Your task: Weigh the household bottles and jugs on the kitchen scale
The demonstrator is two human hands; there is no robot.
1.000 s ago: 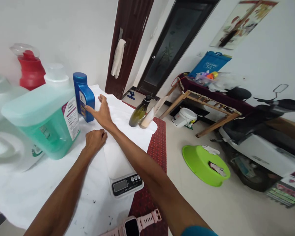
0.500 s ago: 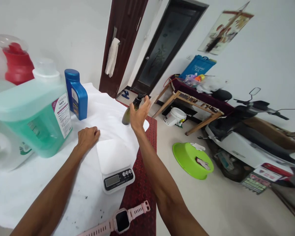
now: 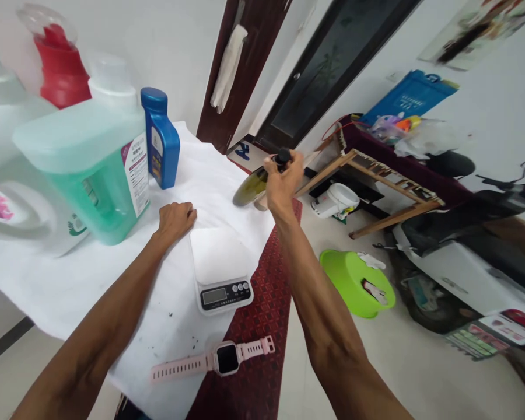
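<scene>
My right hand is closed around the neck of a dark olive-green bottle with a black cap, at the far right edge of the white cloth. A pale bottle stands right behind it, mostly hidden by my hand. My left hand rests as a loose fist on the cloth, just left of a small white kitchen scale. A blue bottle and a large teal detergent jug stand to the left of it.
A pink smartwatch lies at the near cloth edge on a red patterned mat. A red-capped bottle stands behind the jug. On the floor: a green basin, white pot, wooden bench and scooter.
My right hand left the blue bottle, swung right across the cloth and closed on the dark green bottle's neck. My left fist stayed in place.
</scene>
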